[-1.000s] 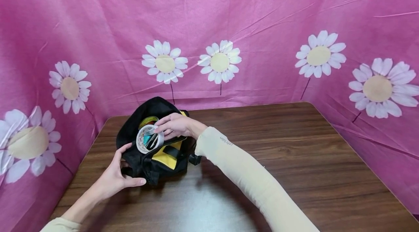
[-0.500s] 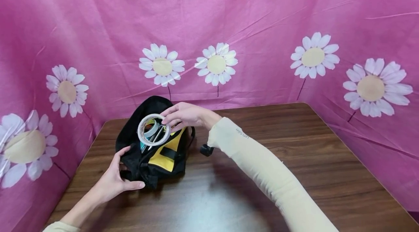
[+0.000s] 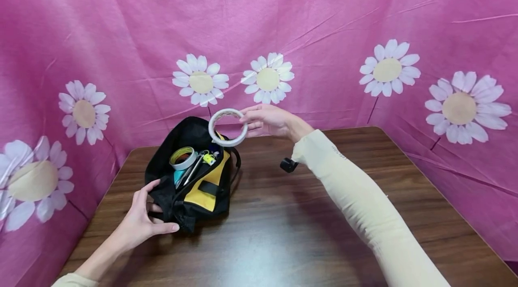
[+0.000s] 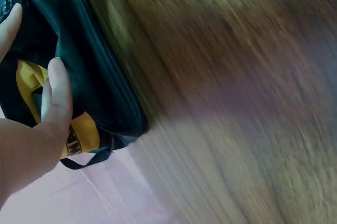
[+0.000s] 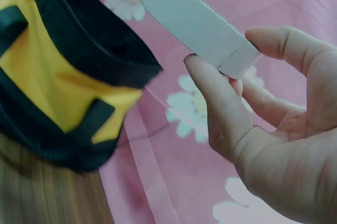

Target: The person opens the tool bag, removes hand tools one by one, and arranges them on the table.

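White roll [image 5: 197,27] in the air, bag [image 3: 199,198] held steady

The right hand [image 3: 270,121] pinches the white roll by its near edge, thumb against fingers, a narrow grip that leaves most of the ring sticking out. The roll hangs beyond the bag's far right end, apart from it in the right wrist view. The left hand [image 3: 141,213] holds the bag's near left end, thumb spread from fingers. A smaller roll [image 3: 188,163], pens [image 3: 193,171] and a yellow tag [image 3: 209,159] lie in the open bag.

With so little of the ring pinched, a firm, level grip seems wise against twisting. Carrying it high should clear the rim; the left hand best steadies the bag without squeezing its mouth.
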`<state>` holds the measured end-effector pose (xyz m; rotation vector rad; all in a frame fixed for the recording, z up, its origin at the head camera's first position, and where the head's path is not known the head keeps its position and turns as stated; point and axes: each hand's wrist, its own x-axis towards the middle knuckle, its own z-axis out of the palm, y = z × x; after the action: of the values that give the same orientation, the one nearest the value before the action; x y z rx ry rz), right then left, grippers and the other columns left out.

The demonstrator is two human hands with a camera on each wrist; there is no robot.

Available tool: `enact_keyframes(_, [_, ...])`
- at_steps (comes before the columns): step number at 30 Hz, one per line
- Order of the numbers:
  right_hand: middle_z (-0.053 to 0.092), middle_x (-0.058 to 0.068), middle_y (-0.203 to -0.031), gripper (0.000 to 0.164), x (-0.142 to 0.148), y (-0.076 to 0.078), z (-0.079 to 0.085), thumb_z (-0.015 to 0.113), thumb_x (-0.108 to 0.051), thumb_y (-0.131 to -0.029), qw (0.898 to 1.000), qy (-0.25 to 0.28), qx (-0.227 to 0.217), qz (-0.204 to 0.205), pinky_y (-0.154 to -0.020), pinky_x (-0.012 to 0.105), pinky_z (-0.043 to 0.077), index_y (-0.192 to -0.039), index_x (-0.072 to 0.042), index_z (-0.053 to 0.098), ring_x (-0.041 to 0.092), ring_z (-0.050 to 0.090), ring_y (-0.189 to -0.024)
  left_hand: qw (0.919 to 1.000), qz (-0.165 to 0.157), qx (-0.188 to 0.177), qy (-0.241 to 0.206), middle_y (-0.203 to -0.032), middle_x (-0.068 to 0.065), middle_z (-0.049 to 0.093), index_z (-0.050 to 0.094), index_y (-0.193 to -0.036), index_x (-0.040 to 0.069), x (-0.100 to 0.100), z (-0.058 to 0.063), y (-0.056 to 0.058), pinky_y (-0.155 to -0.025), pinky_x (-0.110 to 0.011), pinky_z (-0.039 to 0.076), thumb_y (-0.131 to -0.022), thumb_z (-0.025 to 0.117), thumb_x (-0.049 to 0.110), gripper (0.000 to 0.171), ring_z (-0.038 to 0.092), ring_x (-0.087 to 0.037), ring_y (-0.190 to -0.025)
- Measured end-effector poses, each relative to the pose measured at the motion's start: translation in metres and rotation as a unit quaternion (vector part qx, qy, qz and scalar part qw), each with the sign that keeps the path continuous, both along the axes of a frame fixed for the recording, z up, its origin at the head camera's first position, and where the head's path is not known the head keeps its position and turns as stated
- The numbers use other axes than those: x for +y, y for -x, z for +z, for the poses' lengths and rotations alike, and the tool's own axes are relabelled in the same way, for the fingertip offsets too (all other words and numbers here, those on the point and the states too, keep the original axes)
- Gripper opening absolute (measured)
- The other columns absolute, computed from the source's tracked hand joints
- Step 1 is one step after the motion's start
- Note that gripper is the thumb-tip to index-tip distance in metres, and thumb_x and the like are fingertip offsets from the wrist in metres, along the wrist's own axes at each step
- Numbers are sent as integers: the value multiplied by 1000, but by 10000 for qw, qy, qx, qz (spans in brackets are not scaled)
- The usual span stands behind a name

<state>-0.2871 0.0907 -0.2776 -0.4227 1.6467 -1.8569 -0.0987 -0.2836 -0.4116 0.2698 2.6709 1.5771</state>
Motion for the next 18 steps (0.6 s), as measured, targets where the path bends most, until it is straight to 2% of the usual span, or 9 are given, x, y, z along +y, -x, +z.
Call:
enact_keyframes(3, [67, 12, -103, 28, 17, 5, -2, 61, -2, -97, 9999, 18, -44, -126, -94, 46, 56, -125, 1, 63, 25, 70, -89, 9997, -92, 74, -193, -122, -24, 41, 17, -155, 17, -2, -2, 0, -67, -31, 60, -72, 92, 4, 113, 67, -21, -75])
enact_keyframes(7, [66, 12, -106, 32, 30, 8, -16, 59, -1, -98, 9994, 88, -81, -326, -92, 45, 56, -130, 4, 59, 25, 70, -91, 9982, -292, 108, -511, -96, -20, 63, 18, -151, 16, -6, -6, -1, -65, -32, 59, -73, 88, -5, 107, 68, -27, -65])
enact_keyframes(13, [66, 11, -103, 41, 44, 13, -44, 56, 1, -100, 9958, 249, -454, -750, -90, 43, 57, -140, 6, 51, 20, 69, -86, 9980, -345, 250, -460, -93, -18, 62, 20, -148, 14, -8, -8, -1, -59, -31, 56, -72, 88, -4, 104, 64, -25, -58])
enact_keyframes(18, [63, 9, -104, 30, 51, 19, -63, 56, 3, -100, 9924, 413, -633, -969, -96, 48, 54, -129, 1, 61, 21, 68, -89, 9983, -288, 390, -311, -93, -18, 61, 22, -145, 13, -8, -9, 0, -55, -29, 53, -71, 90, -4, 102, 58, -20, -55])
